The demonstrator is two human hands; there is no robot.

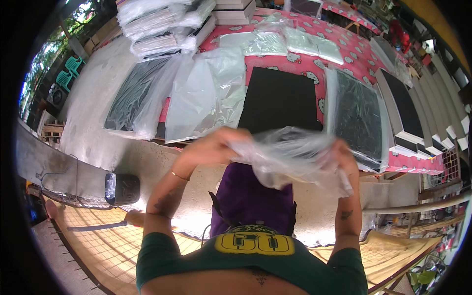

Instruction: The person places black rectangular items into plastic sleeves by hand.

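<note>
A clear plastic bag [290, 155] is stretched between my two hands in front of my body, crumpled and smeared by motion. My left hand [230, 140] grips its left end and my right hand [339, 153] its right end; the right fingers are partly hidden by the plastic. Just beyond the bag, a flat black board [280, 98] lies on the table, its near edge covered by the plastic. To its left is a pile of flat clear bags [209, 93]. On its right lies a black board in clear plastic [355, 115].
A pink patterned cloth [307, 69] covers the table. Another wrapped black board [140, 93] lies at the left, below a tall stack of wrapped boards [162, 34]. More clear bags [314, 45] lie at the back. Thick boards [403, 105] stand stacked at the right.
</note>
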